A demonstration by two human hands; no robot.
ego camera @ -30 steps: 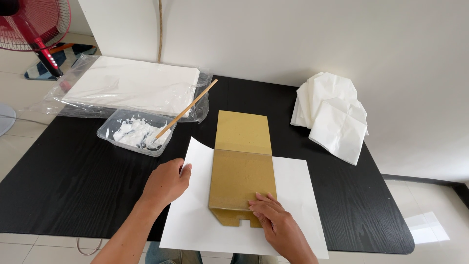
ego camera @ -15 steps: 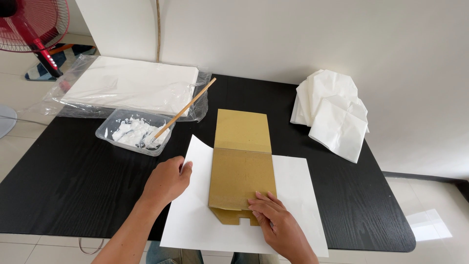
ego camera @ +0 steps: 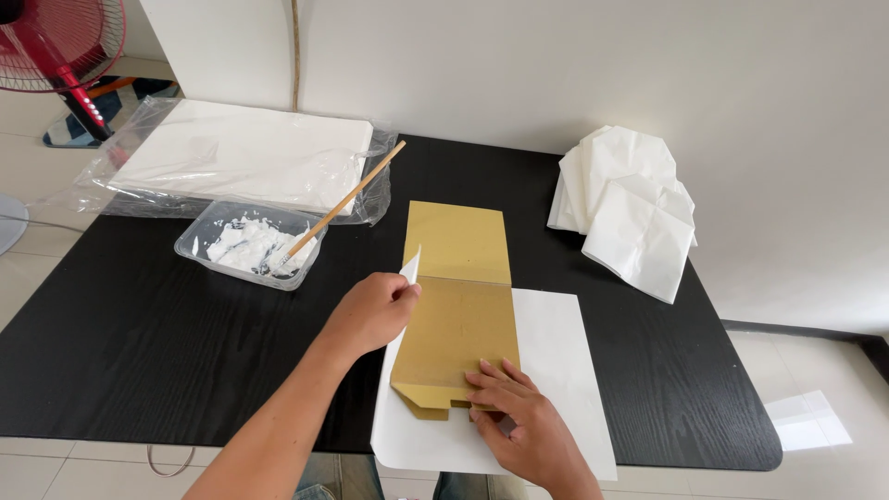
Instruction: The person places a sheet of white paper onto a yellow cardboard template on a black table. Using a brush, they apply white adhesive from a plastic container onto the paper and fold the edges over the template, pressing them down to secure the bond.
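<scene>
A flat piece of tan cardboard (ego camera: 458,310) lies near the front edge of the black table (ego camera: 139,343), its long axis running from that front edge toward the back edge by the wall. Its near end is cut into short angled tabs; a crease crosses it partway up. It looks stiff and matte. Under it is a sheet of thin white paper (ego camera: 556,370), smooth, overhanging the front edge.

The left hand (ego camera: 370,315) pinches the sheet's left edge between thumb and fingers and lifts it, so a corner stands up beside the cardboard. The right hand (ego camera: 519,417) lies flat, fingers spread, pressing the cardboard's near end.

Toward the back left corner sit a clear plastic tray (ego camera: 208,227) of white paste with a wooden-handled brush (ego camera: 347,204) leaning in it, and a plastic-wrapped stack of white sheets (ego camera: 241,153). Folded white paper bags (ego camera: 630,208) lie by the right edge.
</scene>
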